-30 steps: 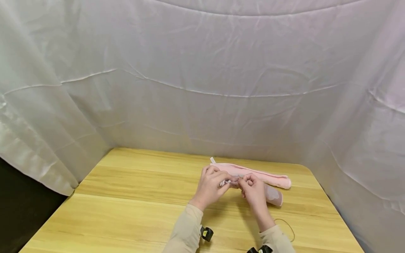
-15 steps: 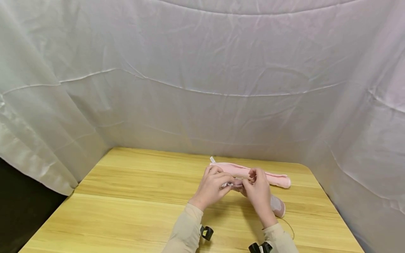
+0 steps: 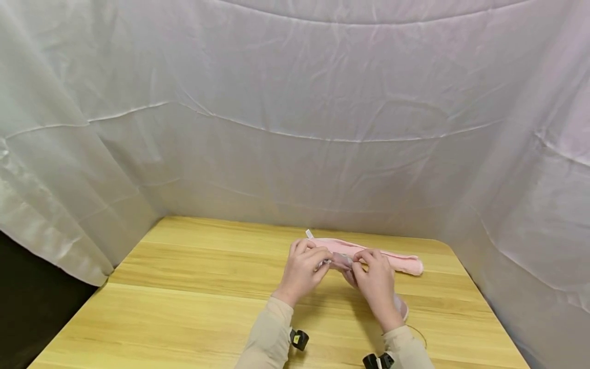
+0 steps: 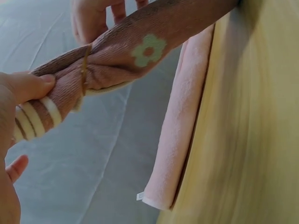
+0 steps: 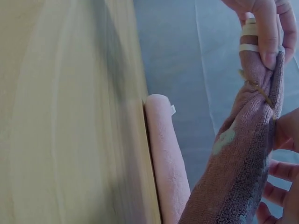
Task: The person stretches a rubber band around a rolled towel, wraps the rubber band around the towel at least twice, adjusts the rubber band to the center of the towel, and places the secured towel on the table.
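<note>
Now, at the head view's lower right, my left hand (image 3: 300, 269) is pinching the flowered towel (image 4: 124, 60) by its striped end. My right hand (image 3: 375, 279) is curling beside its rubber band (image 4: 84, 70), grip unclear; both are sitting farther apart than before, apparently advancing the binding.

Operator: Report displacement.
Technician: Right hand (image 3: 375, 284) and left hand (image 3: 301, 271) farther apart; more of the rolled mauve towel (image 3: 341, 260) exposed between them.
Operator: Towel's free end (image 3: 402, 308)?
Technician: Shifted toward the person; less of it visible.
</note>
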`<action>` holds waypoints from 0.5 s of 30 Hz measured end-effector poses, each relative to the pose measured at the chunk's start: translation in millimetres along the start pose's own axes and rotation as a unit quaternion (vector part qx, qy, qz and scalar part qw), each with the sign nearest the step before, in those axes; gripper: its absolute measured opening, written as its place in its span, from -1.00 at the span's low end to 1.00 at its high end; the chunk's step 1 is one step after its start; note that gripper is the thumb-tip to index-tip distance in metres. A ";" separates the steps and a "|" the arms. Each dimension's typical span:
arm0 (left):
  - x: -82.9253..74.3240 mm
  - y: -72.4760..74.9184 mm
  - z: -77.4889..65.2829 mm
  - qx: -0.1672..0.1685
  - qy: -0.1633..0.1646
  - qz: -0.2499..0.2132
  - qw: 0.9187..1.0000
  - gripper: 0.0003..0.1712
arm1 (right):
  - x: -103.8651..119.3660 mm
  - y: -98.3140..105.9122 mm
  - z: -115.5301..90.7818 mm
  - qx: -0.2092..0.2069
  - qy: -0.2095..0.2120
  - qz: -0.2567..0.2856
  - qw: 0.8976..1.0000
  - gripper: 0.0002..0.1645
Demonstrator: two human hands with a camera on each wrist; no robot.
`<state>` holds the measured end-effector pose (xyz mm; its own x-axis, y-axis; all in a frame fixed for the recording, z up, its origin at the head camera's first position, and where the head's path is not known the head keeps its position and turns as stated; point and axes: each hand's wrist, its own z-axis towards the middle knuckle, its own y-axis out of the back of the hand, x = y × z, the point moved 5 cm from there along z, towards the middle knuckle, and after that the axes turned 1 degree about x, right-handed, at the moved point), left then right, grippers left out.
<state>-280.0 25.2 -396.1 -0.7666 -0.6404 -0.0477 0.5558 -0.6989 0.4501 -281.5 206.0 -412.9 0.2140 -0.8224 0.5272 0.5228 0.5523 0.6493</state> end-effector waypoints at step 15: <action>9.4 0.7 -6.8 -0.064 0.042 -0.005 0.997 -0.82 | -7.8 -17.2 3.8 0.140 0.028 0.091 0.986 -0.64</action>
<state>-284.7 16.5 -402.4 -0.7454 -0.6542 -0.1282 0.5896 -0.7367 0.3312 -295.3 203.5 -426.1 0.3335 -0.7080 0.6225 0.2259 0.7011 0.6763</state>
